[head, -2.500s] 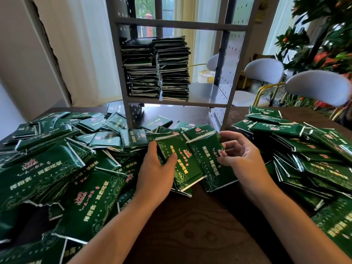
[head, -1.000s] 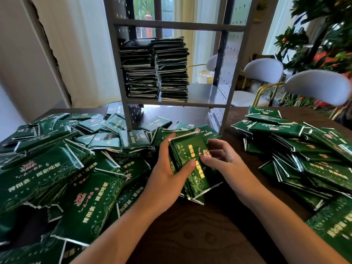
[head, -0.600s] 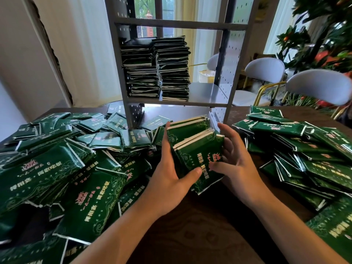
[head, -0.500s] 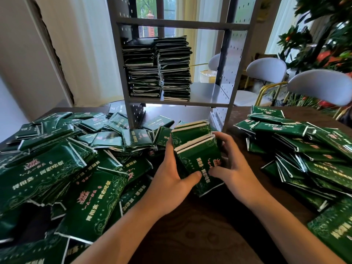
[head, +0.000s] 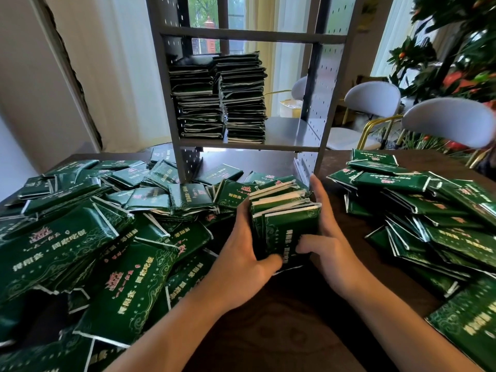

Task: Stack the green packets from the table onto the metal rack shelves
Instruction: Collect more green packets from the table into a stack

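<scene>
A person is squaring up a bundle of green packets [head: 285,221] between both hands above the dark wooden table [head: 281,331], just in front of the metal rack [head: 319,108]. The left hand [head: 241,253] is clasping the bundle's left side with its thumb hooked under the near edge, while the right hand [head: 326,237] is closing round the right side, fingers running up the far edge and thumb pressing on the printed face. The step in hand appears to be gathering and aligning a batch; the next move is likely calling for lifting it clear and setting it flat on the middle shelf [head: 290,130], beside or on top of the two stacks [head: 218,100] already standing there, without letting the slippery packets fan out. Loose packets are lying in a heap on the left [head: 80,237] and another on the right [head: 429,210]. Compared with two and a half seconds ago, when the packets were lying spread on the table under both hands, they are now drawn together into one upright, evened bundle, held slightly nearer the rack.
</scene>
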`<state>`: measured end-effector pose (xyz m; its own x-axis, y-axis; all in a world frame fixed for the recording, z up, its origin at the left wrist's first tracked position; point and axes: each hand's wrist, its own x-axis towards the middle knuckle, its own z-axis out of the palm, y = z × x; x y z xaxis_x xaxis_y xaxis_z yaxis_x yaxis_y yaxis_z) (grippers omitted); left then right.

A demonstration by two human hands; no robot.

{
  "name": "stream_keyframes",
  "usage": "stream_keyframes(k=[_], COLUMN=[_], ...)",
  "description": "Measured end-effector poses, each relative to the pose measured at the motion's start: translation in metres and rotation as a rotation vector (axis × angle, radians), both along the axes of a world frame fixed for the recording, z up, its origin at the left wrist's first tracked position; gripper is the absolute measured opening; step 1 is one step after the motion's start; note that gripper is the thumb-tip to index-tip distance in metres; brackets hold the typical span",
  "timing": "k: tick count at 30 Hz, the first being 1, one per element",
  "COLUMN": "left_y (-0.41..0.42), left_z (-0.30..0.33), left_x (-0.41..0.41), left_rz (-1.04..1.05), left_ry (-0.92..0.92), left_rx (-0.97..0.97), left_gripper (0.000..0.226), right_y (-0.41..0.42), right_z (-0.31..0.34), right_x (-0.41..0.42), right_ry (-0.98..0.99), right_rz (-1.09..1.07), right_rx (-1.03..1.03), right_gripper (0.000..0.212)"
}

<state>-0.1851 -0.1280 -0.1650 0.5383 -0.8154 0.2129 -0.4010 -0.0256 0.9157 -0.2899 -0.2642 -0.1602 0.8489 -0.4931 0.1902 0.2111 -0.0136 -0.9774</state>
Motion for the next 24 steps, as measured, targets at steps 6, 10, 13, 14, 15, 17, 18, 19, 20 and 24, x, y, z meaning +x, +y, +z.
stream_keyframes(k=[6, 10, 13, 14, 15, 17, 18, 19, 20, 24], left_y=[-0.001, -0.001, 0.0, 0.001, 0.0, 0.001, 0.001, 0.0, 0.0, 0.001], left_z=[0.0, -0.003, -0.009, -0.009, -0.009, -0.011, -0.012, -0.012, -0.013, -0.012], left_x=[0.001, 0.007, 0.017, 0.021, 0.024, 0.028, 0.029, 0.029, 0.029, 0.03], left_rz=[-0.051, 0.213, 0.414, 0.456, 0.473, 0.441, 0.422, 0.412, 0.411, 0.502], left_ry=[-0.045, -0.296, -0.55, -0.599, -0.636, -0.673, -0.69, -0.712, -0.731, -0.803], left_rx=[0.099, 0.101, 0.186, 0.24, 0.31, 0.456, 0.513, 0.549, 0.564, 0.377], left_gripper=[0.079, 0.059, 0.058, 0.061, 0.064, 0.072, 0.076, 0.078, 0.078, 0.064], right_y=[0.001, -0.006, -0.006, -0.007, -0.008, -0.01, -0.011, -0.01, -0.01, -0.009], right_z=[0.008, 0.011, 0.011, 0.011, 0.011, 0.011, 0.012, 0.012, 0.013, 0.012], right_x=[0.002, 0.0, 0.002, 0.003, 0.003, 0.003, 0.003, 0.003, 0.003, 0.002], right_ry=[0.133, 0.206, 0.242, 0.248, 0.25, 0.255, 0.258, 0.264, 0.272, 0.293], right_rz=[0.025, -0.045, -0.089, -0.106, -0.121, -0.144, -0.145, -0.144, -0.142, -0.139], right_rx=[-0.143, -0.077, 0.053, 0.108, 0.158, 0.231, 0.25, 0.258, 0.258, 0.249], right_gripper=[0.092, 0.083, 0.068, 0.065, 0.062, 0.058, 0.057, 0.056, 0.056, 0.056])
